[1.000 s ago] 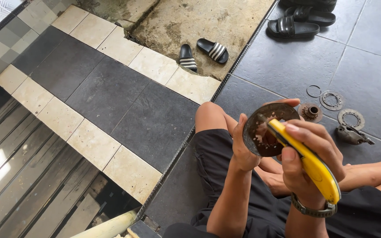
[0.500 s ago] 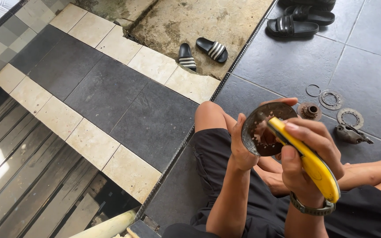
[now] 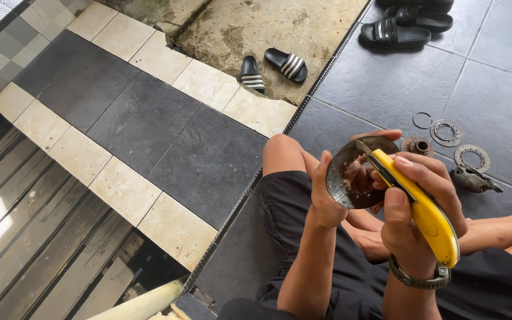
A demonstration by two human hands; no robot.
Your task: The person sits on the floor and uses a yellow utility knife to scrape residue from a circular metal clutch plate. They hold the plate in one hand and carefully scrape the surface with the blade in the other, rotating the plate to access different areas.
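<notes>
The left hand [image 3: 327,195] is gripping a round metal bowl [image 3: 351,172]; the right hand [image 3: 416,213] is clasping a yellow knife [image 3: 425,216], its blade touching the rim.

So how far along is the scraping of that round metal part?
Done: rings and small parts lie apart on the dark floor tiles. In hand: the left hand holds a round metal housing while the right hand works a yellow utility knife inside it. Left: brown residue shows inside.

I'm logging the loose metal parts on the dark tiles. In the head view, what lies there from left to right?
Small notched disc, thin wire ring, flat ring washer, toothed ring, then the grey lever-like piece.
</notes>
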